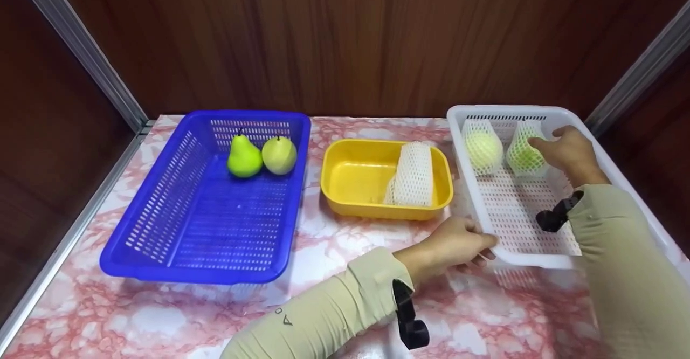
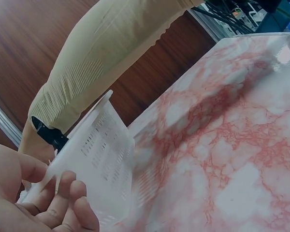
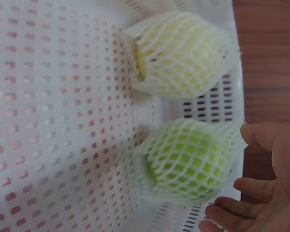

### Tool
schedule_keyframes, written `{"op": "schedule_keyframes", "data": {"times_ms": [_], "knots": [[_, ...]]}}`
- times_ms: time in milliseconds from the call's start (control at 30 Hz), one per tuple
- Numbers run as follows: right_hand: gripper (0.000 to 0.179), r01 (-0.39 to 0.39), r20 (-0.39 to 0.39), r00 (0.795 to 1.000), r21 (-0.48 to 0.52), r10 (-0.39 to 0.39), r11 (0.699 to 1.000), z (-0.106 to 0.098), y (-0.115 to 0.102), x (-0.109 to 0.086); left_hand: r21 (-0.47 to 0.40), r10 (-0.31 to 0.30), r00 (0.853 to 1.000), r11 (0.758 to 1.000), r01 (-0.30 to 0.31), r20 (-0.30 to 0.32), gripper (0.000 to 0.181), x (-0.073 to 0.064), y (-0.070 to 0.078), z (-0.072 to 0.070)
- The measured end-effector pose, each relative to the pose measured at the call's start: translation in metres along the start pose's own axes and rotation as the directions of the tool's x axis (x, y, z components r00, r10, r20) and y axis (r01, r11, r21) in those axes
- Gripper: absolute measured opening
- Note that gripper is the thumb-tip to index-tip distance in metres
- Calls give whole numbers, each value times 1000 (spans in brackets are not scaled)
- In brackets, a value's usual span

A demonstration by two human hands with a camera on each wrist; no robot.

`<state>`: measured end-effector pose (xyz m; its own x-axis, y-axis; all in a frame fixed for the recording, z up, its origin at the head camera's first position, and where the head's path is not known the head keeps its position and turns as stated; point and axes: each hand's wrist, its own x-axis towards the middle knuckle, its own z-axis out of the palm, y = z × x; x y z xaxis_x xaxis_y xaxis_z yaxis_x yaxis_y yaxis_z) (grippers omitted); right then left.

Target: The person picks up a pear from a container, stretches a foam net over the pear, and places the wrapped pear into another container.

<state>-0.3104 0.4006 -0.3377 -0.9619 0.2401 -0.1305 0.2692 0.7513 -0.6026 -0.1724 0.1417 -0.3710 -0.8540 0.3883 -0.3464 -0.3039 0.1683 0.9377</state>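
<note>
Two hands are at the white basket, which stands at the right of the red-and-white marbled table. We locate the left hand at the basket's near left corner: the thumb lies over the rim and the fingers curl beneath it, so the grip is clamped on the basket. We locate the right hand at the far right part of the same basket, beside the green fruit in its white foam net. Its thumb and fingers are apart, with the thumb tip at the edge of the net; we cannot tell whether it makes contact.

The green fruit sits inside the white basket, near its far wall. To its left, in the same basket, we see a pale yellow fruit, also in a foam net.

At the centre of the table we note a yellow container with loose white foam netting in its right half. At the left stands a blue basket. Toward its far end we find a green pear and, just to the right, a rounder pale pear, both bare of netting.
</note>
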Motion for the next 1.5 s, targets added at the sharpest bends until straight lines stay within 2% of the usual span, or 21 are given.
{"op": "schedule_keyframes", "data": {"times_ms": [100,267,333,467,633,767,900,1033,1133,1233,1300,1400,1467,1500], "knots": [[85,25,-31,999,6,-25,1000,-2,-3,-4,30,-10,1000,999,10,0,26,0,2,-2],[78,54,-75,996,16,-53,998,-6,-12,-11,103,-23,999,994,27,-40,21,-2,4,-7],[77,54,-77,996,38,-51,998,-9,-16,-14,133,-23,999,991,29,-49,22,-4,6,-11],[75,69,-79,995,79,-63,994,-13,-23,-21,204,11,1000,979,-6,-26,23,-13,18,-26],[68,103,-93,991,92,-94,990,-18,-34,-28,270,77,995,958,-93,70,18,-26,39,-59],[56,137,-98,987,116,-126,984,-23,-45,-34,289,118,977,943,-165,176,17,-35,53,-93],[37,180,-104,981,201,-162,963,-26,-60,-45,341,160,962,912,-229,219,22,-41,68,-132],[20,255,-124,966,313,-227,915,-22,-77,-58,395,213,956,876,-278,201,25,-46,78,-175],[10,301,-112,954,387,-279,872,-17,-90,-70,414,254,957,863,-288,137,25,-51,78,-212],[7,313,-76,946,475,-316,822,-12,-103,-82,420,266,963,871,-254,31,26,-56,77,-249],[8,307,-44,939,558,-342,771,-9,-110,-90,429,269,962,875,-226,-43,28,-58,76,-272],[11,288,3,920,672,-391,682,-3,-120,-101,432,270,955,881,-194,-122,31,-59,76,-303],[15,277,31,904,717,-426,640,3,-127,-108,432,275,948,883,-183,-161,31,-60,75,-323],[17,273,43,897,729,-440,628,7,-131,-111,421,275,944,889,-178,-182,32,-60,74,-332]]}}
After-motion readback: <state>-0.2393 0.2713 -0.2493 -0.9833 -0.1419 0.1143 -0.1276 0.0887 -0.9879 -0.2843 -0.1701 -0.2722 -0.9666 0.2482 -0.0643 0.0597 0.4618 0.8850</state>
